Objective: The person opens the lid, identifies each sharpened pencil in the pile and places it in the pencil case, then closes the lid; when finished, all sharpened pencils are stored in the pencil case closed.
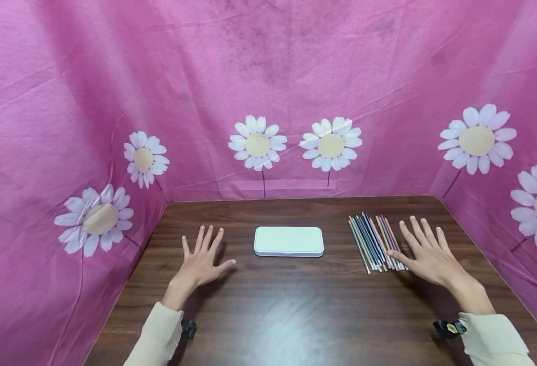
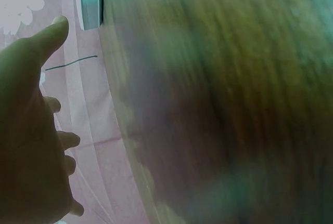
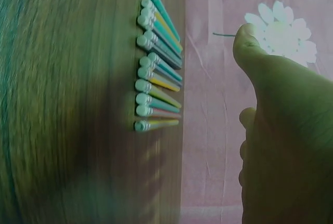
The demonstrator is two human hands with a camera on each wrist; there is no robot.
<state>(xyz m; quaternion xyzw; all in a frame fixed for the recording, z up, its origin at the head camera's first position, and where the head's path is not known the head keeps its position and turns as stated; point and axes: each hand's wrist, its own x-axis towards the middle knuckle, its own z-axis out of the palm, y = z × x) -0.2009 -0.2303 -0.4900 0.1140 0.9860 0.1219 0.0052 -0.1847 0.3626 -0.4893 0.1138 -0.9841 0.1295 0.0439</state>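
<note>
My left hand [image 1: 200, 263] is held over the left part of the table, fingers spread and straight, with nothing in it. To its right lies a white flat case [image 1: 288, 241] with rounded corners, its lid down; one end of the case shows in the left wrist view. On the right side my right hand [image 1: 433, 258] is likewise spread and holds nothing. Its thumb overlaps the near end of a row of pencils [image 1: 370, 244] in the head view. In the right wrist view the pencils [image 3: 158, 81] lie side by side with eraser ends toward me, apart from the hand.
The dark wooden table [image 1: 268, 300] has a glossy light patch near the front. Behind and on both sides hangs a pink cloth [image 1: 291, 76] printed with white daisies. Dark straps sit at both wrists, the right one [image 1: 450, 329] by the sleeve cuff.
</note>
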